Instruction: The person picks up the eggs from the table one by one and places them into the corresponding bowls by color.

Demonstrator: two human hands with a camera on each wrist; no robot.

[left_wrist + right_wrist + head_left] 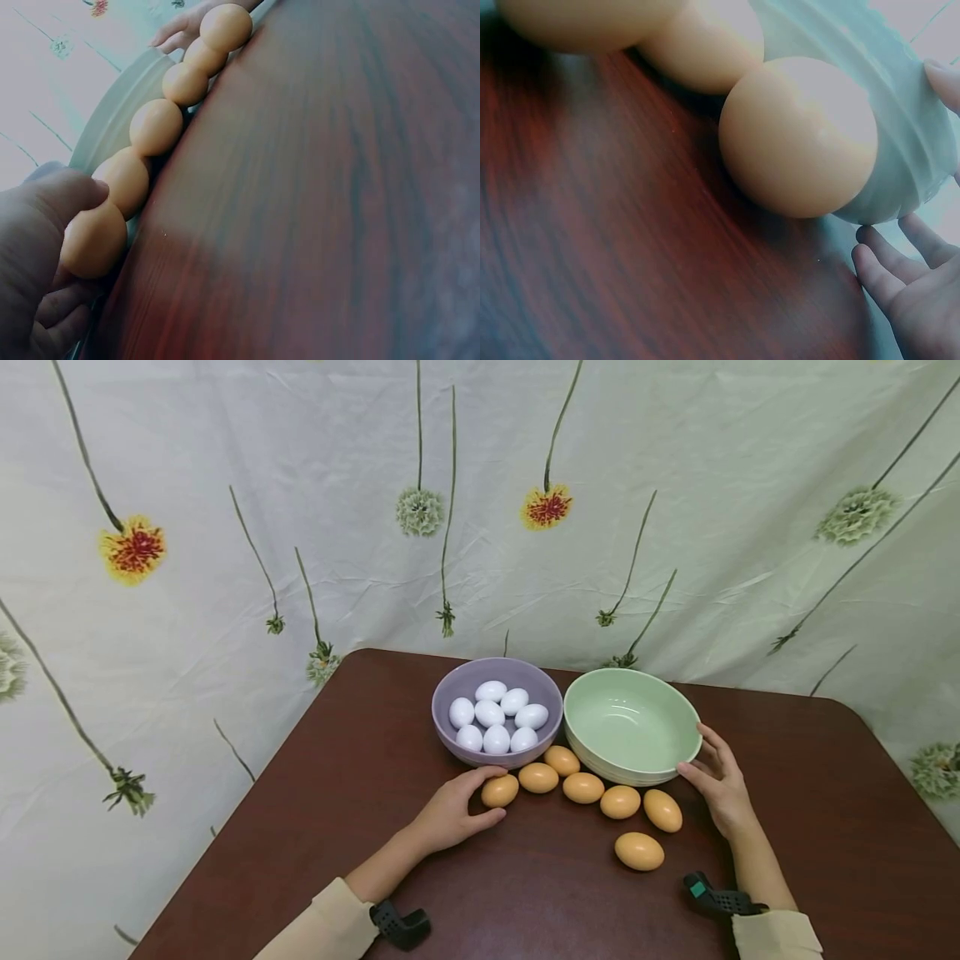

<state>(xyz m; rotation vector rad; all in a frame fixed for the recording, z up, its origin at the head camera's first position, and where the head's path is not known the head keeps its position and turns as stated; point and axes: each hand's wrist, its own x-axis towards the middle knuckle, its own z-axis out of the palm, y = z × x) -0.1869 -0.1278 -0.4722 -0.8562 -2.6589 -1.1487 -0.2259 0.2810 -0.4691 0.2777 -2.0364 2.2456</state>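
My left hand (448,810) curls its fingers and thumb round a brown egg (499,791), the leftmost of a curved row on the table. In the left wrist view, this egg (94,241) lies between thumb and fingers. With fairly straight, spread fingers, my right hand (724,787) touches the right side of a green bowl (633,722), which has nothing in it. Left of that stands a purple bowl (444,727) with several white eggs (490,713) inside. More brown eggs (583,787) lie along the front of both bowls.
One brown egg (639,852) lies nearer the front than the row. The dark wooden table (525,885) ends just behind the bowls, where a flower-patterned cloth (337,510) hangs. A black strap (401,927) is on the left wrist, another (720,897) on the right.
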